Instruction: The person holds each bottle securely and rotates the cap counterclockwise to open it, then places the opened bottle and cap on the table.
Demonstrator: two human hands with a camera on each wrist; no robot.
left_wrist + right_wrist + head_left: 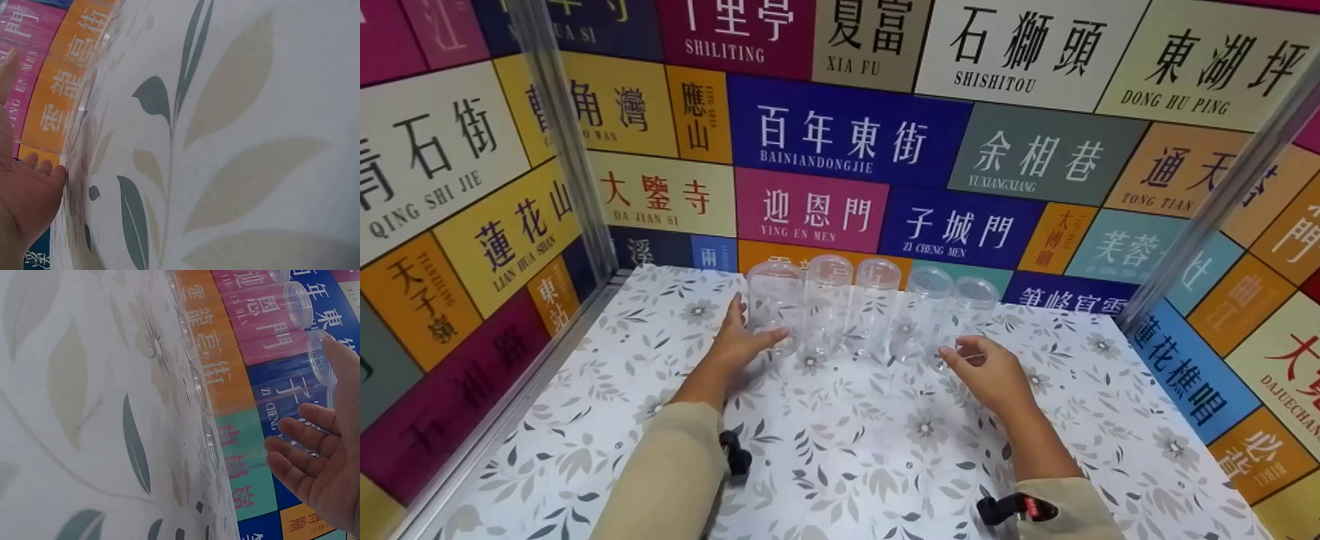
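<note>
Several clear plastic jars [830,307] stand upright side by side in a slightly bowed row at the back of the table. My left hand [741,343] is at the leftmost jar [775,300], its fingers along the left side and the thumb stretched across the front. At the other end, my right hand [991,371] is beside the rightmost jar [976,300], with fingers loosely bent. In the right wrist view, round rims of the jars [298,305] show past the thumb. Only part of the left hand [31,197] appears in the left wrist view.
A white tablecloth [840,465] with grey leaves and flowers covers the table. Behind it rises a wall of coloured name panels [851,131]. Transparent upright edges [570,150] border the table at left and right. Dark clips [735,454] sit at both sleeves.
</note>
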